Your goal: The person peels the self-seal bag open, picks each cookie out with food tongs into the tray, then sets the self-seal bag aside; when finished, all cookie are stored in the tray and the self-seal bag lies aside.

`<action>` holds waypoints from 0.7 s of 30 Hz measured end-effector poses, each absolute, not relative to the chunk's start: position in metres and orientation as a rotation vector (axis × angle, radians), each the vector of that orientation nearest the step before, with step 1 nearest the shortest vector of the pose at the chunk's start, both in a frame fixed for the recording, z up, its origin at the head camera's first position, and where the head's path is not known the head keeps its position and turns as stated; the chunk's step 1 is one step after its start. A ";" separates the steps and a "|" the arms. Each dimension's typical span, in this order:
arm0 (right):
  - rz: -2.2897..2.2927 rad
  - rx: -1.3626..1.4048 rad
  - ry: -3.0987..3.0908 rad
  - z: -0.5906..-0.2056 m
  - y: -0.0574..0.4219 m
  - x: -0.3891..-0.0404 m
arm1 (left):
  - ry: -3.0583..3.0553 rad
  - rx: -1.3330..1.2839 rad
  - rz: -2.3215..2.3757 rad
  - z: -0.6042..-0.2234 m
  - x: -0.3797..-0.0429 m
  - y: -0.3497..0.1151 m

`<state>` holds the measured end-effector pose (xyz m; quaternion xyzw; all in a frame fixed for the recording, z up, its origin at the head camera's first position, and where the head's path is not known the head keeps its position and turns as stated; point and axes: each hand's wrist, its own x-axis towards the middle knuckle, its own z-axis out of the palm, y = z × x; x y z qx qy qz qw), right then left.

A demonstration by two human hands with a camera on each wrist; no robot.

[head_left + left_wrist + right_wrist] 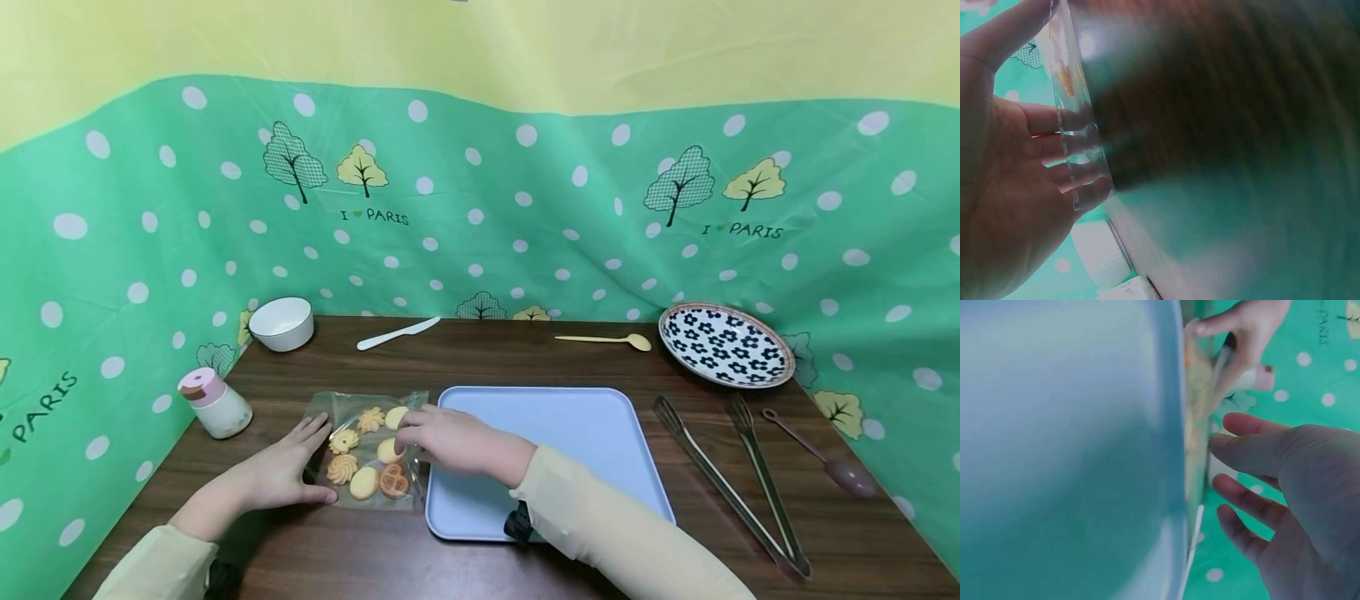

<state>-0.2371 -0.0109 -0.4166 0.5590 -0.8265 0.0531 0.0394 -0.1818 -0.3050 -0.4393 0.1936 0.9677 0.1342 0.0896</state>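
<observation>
A clear plastic bag (337,406) with several cookies (342,469) in it lies on the dark wooden table, left of the blue tray (555,467). Some cookies are flower-shaped, some round, one pretzel-like. My left hand (277,473) rests at the bag's left edge with fingers stretched and thumb apart; the left wrist view shows the clear edge of the bag (1079,150) across those fingers. Over the bag's right side hovers my right hand (463,443), its fingers loosely bent. The right wrist view shows nothing between thumb and fingers.
A pink-lidded jar (216,404) and white bowl (282,325) stand at left. Behind lie a white knife (397,333) and yellow spoon (603,339). To the right are a patterned plate (726,346), metal tongs (731,483) and a dark spoon (847,477). A green curtain (510,200) surrounds the table.
</observation>
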 end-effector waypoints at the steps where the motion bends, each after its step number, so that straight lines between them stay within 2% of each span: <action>1: 0.163 1.712 -2.536 -0.418 -0.013 -0.240 | 2.877 0.575 0.399 -0.439 -0.182 -0.305; 11: 0.096 1.682 -2.534 -0.425 -0.024 -0.250 | 2.873 0.571 0.395 -0.437 -0.182 -0.303; 21: 0.045 1.632 -2.523 -0.421 -0.010 -0.247 | 2.851 0.558 0.394 -0.436 -0.183 -0.304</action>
